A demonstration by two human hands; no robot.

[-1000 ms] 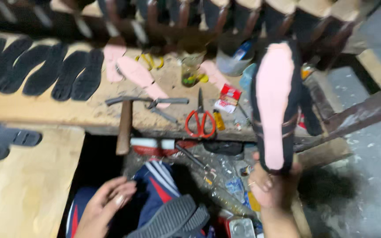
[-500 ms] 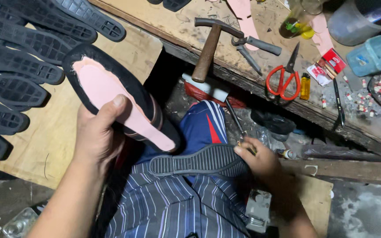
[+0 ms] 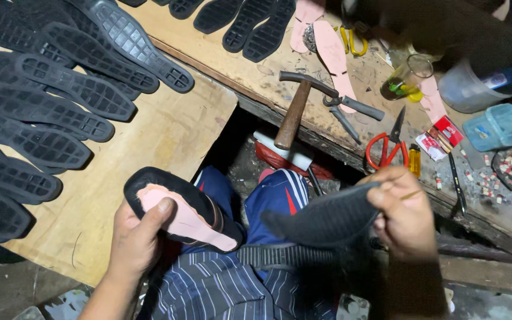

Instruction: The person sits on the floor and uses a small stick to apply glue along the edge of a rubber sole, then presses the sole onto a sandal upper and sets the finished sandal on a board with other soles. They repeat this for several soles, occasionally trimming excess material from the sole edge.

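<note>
Pink-lined shoe upper (image 3: pixel 182 216) is resting over the person's lap, gripped by the left hand (image 3: pixel 137 240) with the thumb pressing its insole. At three o'clock from it, the right hand (image 3: pixel 404 216) is closing around a black rubber sole (image 3: pixel 321 222), just apart from the upper. Judging by this, sole and upper are being brought together; aligning their edges matters next. A hammer (image 3: pixel 297 104) and red scissors (image 3: pixel 389 145) are lying on the tabletop (image 3: pixel 256 74) at twelve o'clock.

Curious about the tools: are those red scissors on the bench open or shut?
Slightly open: the red scissors lie flat, handles apart, blades nearly together.
</note>
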